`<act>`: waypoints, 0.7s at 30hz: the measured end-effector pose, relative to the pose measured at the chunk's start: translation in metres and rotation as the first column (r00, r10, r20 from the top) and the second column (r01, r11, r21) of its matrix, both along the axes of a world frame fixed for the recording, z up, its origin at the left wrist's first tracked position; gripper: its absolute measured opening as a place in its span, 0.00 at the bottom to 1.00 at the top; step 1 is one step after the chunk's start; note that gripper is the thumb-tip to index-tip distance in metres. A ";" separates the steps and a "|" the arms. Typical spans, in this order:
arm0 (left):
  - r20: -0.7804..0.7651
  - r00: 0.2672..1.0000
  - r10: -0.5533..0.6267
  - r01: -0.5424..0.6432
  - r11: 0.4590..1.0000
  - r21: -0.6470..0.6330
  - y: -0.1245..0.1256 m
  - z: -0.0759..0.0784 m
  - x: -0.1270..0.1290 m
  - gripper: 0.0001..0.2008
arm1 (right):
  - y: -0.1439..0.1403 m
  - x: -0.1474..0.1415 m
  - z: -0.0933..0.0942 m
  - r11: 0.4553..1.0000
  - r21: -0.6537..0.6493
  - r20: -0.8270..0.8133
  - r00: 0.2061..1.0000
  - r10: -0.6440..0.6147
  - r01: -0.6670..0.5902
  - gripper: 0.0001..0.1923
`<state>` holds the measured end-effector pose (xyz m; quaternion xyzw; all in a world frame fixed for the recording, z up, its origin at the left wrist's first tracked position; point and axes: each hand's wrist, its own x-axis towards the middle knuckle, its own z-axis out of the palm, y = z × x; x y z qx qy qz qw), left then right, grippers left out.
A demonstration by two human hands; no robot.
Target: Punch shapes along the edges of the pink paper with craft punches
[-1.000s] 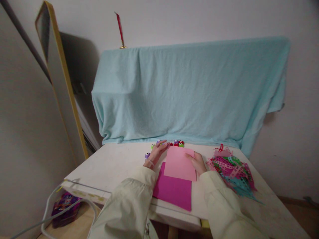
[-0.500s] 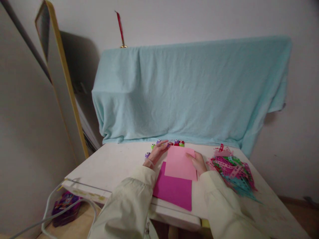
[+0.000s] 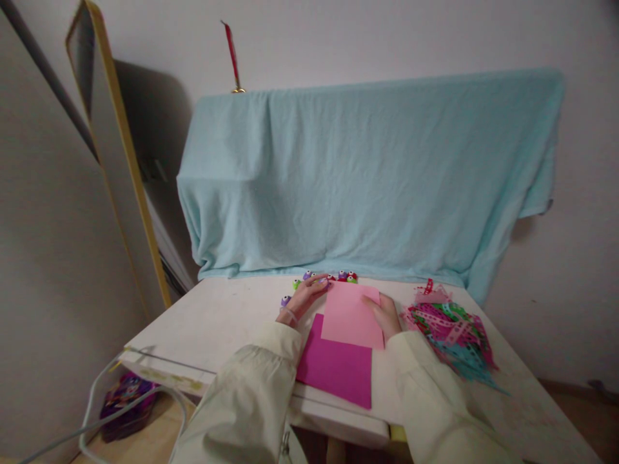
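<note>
A light pink sheet of paper (image 3: 349, 319) is in my right hand (image 3: 384, 312), which grips its right edge with the thumb on top and the fingers behind. My left hand (image 3: 307, 295) is at the sheet's upper left corner, its fingers stretched out and the tips close to that corner; whether they touch it I cannot tell. Under the pink sheet, a magenta sheet (image 3: 336, 374) lies on the white table (image 3: 227, 316), its upper part partly covered. Just beyond my left hand sit several small round eye-like ornaments (image 3: 347, 277) in purple, green and red.
To the right lies a heap of colourful cut strips (image 3: 449, 328) in pink, green and blue. A light blue cloth (image 3: 367, 174) hangs behind the table. At the left stand a wood-framed mirror (image 3: 120, 142) and, below, a white cable (image 3: 87, 419) beside a purple bag (image 3: 128, 403).
The light pink sheet has shifted very slightly to the right in my right hand. My left fingertips have come a little lower, nearer its corner.
</note>
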<state>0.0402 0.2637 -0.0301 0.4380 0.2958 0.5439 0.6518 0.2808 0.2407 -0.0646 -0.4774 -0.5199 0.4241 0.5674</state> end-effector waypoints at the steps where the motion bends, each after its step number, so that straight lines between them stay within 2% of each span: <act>1: 0.002 1.000 0.001 -0.001 1.000 -0.002 -0.001 0.001 0.000 0.22 | -0.001 0.000 0.001 1.000 -0.004 -0.007 1.000 0.004 -0.004 0.20; 7: -0.029 0.998 -0.050 0.049 0.998 -0.031 -0.007 0.008 0.001 0.22 | -0.004 -0.001 0.004 0.999 -0.021 -0.038 0.999 0.025 -0.026 0.20; 11: -0.055 0.993 -0.107 0.105 0.994 -0.025 -0.008 0.007 0.003 0.24 | -0.002 -0.001 0.003 1.000 -0.011 -0.024 0.999 0.025 -0.025 0.20; 15: -0.058 0.992 -0.115 0.114 0.993 -0.016 -0.007 0.004 0.005 0.24 | -0.001 -0.001 0.002 0.999 -0.011 -0.034 0.998 0.048 -0.049 0.19; 21: -0.082 0.990 -0.114 0.114 0.993 -0.002 -0.009 0.008 0.004 0.25 | -0.002 -0.002 0.003 0.999 -0.013 -0.003 0.999 0.035 -0.035 0.20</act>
